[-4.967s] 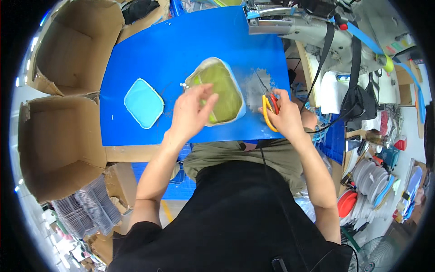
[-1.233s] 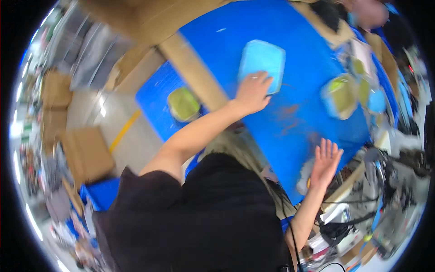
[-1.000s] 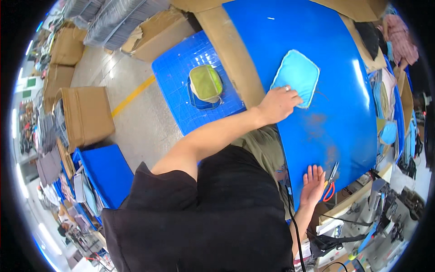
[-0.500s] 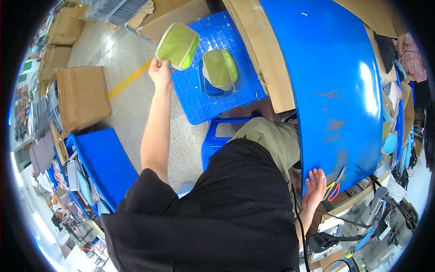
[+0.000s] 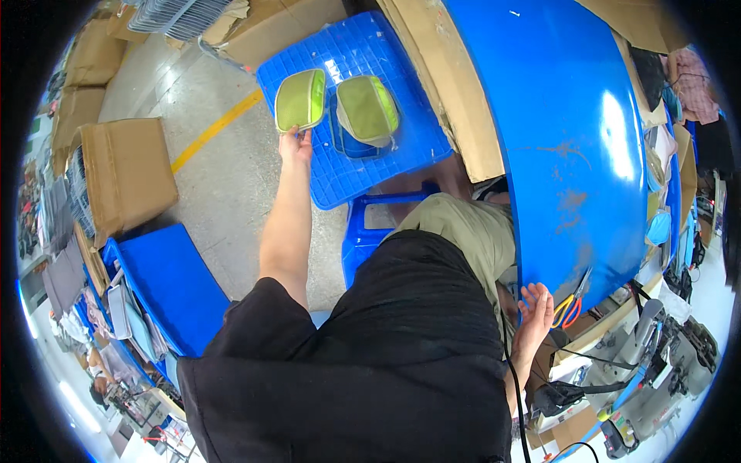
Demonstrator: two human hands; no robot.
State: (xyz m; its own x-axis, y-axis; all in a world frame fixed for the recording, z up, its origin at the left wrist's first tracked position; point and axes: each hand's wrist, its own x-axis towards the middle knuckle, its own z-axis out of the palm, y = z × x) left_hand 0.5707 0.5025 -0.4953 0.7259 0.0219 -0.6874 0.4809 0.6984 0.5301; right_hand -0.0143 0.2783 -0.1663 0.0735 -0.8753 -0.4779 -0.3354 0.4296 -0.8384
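My left hand (image 5: 296,145) is closed on the near edge of a green fabric pouch (image 5: 299,102) with pale piping and a brighter green side. That pouch is over the left part of a blue plastic crate-like surface (image 5: 340,189); whether it touches the surface I cannot tell. Just right of it a second green pouch (image 5: 366,108) lies on top of a dark blue one (image 5: 361,149). At the near left corner of a smooth blue tabletop (image 5: 571,154), my right hand (image 5: 535,312) is open, fingers loosely bent and empty. Scissors (image 5: 571,302) with orange and yellow handles lie beside it.
A cardboard panel (image 5: 455,100) stands between the crate-like surface and the tabletop. Near my legs is a blue stool (image 5: 363,239). Leftward are a cardboard box (image 5: 127,177) and a blue-topped rack (image 5: 174,282). A black cable (image 5: 515,393) hangs by my right arm.
My left hand has brought the held green pouch down and to the right, beside the other pouches, and it is now tilted differently. My right hand stays by the table corner, its fingers slightly more bent.
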